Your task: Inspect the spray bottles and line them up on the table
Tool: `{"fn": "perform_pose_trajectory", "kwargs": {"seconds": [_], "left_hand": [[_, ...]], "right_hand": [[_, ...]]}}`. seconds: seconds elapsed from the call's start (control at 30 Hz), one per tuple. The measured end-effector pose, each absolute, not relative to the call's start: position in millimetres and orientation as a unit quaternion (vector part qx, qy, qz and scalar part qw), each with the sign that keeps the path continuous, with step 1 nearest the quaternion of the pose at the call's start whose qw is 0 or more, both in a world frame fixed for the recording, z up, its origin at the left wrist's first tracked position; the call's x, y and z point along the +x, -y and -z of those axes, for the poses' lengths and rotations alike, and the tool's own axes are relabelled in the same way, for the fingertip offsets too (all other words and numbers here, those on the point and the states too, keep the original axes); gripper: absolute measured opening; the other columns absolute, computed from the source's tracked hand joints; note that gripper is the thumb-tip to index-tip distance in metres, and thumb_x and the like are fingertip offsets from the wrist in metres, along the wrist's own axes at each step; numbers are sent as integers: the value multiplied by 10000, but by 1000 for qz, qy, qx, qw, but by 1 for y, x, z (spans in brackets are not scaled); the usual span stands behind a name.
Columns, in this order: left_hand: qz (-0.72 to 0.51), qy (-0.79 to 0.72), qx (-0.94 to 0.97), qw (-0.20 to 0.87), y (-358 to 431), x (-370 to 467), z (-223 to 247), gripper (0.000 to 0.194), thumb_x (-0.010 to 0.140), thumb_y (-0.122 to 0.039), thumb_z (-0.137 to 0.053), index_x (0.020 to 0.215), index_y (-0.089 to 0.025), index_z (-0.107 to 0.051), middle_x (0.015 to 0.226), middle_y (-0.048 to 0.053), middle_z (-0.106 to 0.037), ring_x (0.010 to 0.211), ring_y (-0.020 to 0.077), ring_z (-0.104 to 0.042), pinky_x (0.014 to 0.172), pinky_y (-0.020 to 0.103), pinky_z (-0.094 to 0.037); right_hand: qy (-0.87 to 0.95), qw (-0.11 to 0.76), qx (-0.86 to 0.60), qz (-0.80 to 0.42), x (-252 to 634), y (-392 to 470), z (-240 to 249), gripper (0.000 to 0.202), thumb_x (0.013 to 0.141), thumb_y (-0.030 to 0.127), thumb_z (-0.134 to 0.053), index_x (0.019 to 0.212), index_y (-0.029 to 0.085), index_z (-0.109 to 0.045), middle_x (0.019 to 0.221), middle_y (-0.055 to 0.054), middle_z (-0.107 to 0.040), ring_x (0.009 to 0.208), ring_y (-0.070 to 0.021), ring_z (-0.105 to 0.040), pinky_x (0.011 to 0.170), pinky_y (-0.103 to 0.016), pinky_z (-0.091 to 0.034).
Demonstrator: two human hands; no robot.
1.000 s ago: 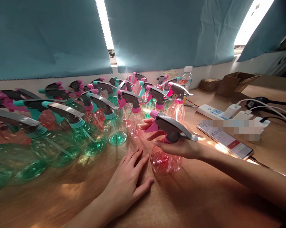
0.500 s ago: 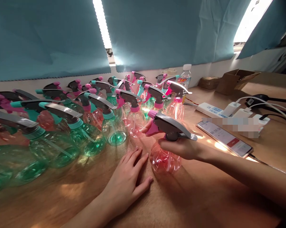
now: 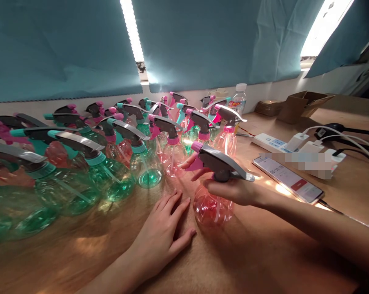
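Note:
My left hand (image 3: pixel 164 230) lies on the brown table with its fingers spread, holding nothing. Just right of it stands a pink spray bottle (image 3: pixel 213 206) with a grey and pink trigger head. My right hand (image 3: pixel 230 190) is around the neck of this bottle, its thumb side below the grey head and some fingers reaching past the pink trigger. Nearest to my left hand among the other bottles is a green spray bottle (image 3: pixel 146 167), upright, beside another pink spray bottle (image 3: pixel 174 155).
Many green and pink spray bottles fill the left and back. At the right lie a phone (image 3: pixel 288 179) and a white power strip (image 3: pixel 268 143) with plugs and cables. Behind them are an open cardboard box (image 3: pixel 296 108) and a clear drink bottle (image 3: pixel 239 100).
Fingers of my right hand have loosened and extended beside the pink trigger. The bottle and my left hand stay nearly in place, with a slight shift of the view.

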State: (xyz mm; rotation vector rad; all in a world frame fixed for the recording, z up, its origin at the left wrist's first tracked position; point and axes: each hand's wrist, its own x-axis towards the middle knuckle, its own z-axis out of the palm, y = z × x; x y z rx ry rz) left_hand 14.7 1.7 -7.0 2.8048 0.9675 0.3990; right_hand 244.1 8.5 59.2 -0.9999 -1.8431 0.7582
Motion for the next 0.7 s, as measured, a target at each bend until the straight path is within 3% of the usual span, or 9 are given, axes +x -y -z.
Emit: {"fn": "perform_pose_trajectory", "kwargs": {"seconds": [0.07,0.17,0.3,0.5,0.7], "left_hand": [[-138,-323,933,78,-2,15,7,523,946,-440,-517,1399,-186,-462,1492,148,-411,1361,352,-364,1090,562,-333],[-142,-322,933,81,-2,14,7,522,943,-437,-524,1399,-189,-465,1490,144,-415,1357,356,-368,1085,561,-341],[-138,-323,933,79,-2,15,6,525,945,-442,-525,1399,-186,-465,1492,149,-410,1361,351,-365,1089,554,-336],[-138,-328,931,86,-1,15,6,512,939,-441,-535,1388,-201,-483,1482,139,-427,1353,352,-374,1082,553,-346],[-135,-331,930,89,0,15,6,510,939,-438,-534,1379,-184,-495,1486,151,-415,1356,358,-368,1083,556,-346]], "right_hand": [[745,431,-402,-313,242,-9,-59,365,755,131,-553,1088,256,-634,693,29,-638,692,-156,-623,657,-285,-521],[742,445,-390,-315,238,-9,-61,413,765,133,-540,1156,242,-619,892,-4,-702,702,-149,-643,598,-267,-523],[737,481,-346,-325,233,-9,-64,460,775,106,-532,1217,226,-575,1189,-43,-673,950,-183,-676,707,-271,-571],[747,479,-326,-326,233,-12,-60,484,789,88,-547,1252,231,-556,1257,-53,-646,1062,-194,-657,791,-289,-592],[731,484,-379,-297,232,-11,-55,497,788,117,-593,1265,247,-551,1222,-51,-661,803,-150,-688,710,-284,-603]]}}
